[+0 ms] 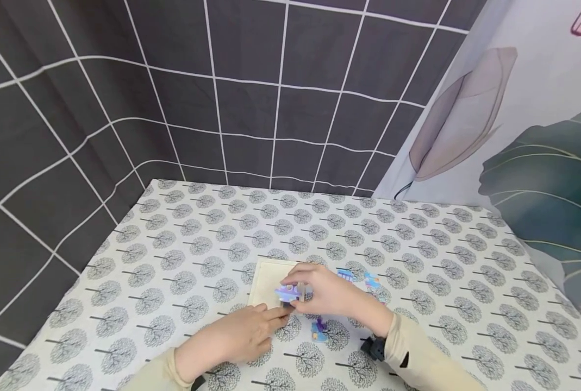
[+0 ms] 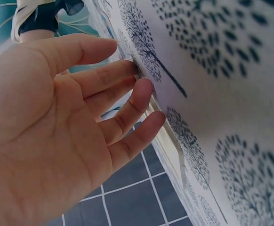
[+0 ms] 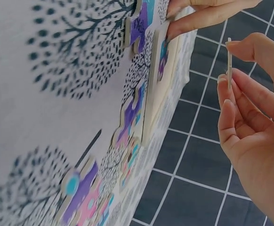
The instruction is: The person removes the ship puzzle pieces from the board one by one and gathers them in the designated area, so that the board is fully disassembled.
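Observation:
My right hand (image 1: 319, 288) pinches a purple jigsaw puzzle piece (image 1: 287, 294) between thumb and fingers, held above a cream puzzle tray (image 1: 264, 279). From the right wrist view the held piece is edge-on, a thin pale strip (image 3: 229, 68) clear of the tray. My left hand (image 1: 243, 332) lies at the tray's near left side, its fingers fairly straight. In the right wrist view its fingertips (image 3: 174, 29) touch a dark, colourful piece (image 3: 163, 59) lying in the tray. The left palm (image 2: 47, 127) holds nothing. My right hand hides part of the tray.
Loose puzzle pieces lie on the tree-patterned cloth: a blue and purple one (image 1: 319, 330) in front of the tray, and a blue one (image 1: 345, 275) and a blue and orange one (image 1: 371, 279) to its right. A dark checked curtain (image 1: 246, 108) hangs behind the table.

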A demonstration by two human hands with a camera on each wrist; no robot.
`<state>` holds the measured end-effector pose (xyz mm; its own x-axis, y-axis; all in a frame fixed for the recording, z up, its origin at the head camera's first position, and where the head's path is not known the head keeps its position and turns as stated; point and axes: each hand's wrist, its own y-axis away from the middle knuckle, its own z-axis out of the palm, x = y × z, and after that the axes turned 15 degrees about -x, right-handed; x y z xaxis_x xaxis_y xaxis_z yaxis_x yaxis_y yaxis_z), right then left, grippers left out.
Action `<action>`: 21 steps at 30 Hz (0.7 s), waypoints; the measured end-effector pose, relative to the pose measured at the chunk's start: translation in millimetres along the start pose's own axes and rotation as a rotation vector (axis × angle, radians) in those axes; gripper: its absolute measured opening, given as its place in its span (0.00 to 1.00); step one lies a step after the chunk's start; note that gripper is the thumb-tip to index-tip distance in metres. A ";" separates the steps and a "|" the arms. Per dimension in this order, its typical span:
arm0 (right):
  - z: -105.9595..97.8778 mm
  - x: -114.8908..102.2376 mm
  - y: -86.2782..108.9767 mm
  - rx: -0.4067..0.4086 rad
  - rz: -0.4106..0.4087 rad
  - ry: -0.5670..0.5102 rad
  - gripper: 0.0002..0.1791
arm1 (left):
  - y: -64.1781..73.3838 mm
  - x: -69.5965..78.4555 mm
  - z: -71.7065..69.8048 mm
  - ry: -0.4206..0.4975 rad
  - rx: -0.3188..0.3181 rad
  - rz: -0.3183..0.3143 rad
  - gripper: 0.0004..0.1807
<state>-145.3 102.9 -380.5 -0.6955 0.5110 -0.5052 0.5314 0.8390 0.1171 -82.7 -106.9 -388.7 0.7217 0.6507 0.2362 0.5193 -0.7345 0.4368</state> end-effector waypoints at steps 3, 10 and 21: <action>-0.4 0.9 8.6 0.013 0.014 0.013 0.22 | -0.6 -1.6 -2.3 0.043 -0.012 0.007 0.26; 1.7 5.9 30.0 0.028 0.018 0.015 0.22 | -0.2 -4.9 -4.9 0.072 -0.009 0.031 0.26; 6.6 15.4 59.5 0.081 0.030 0.058 0.21 | 1.4 -1.7 -3.8 0.038 -0.004 0.028 0.26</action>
<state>-121.2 159.5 -386.9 -0.7040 0.5479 -0.4519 0.5883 0.8063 0.0610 -85.0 -108.3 -385.2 0.7180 0.6367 0.2814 0.4969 -0.7519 0.4333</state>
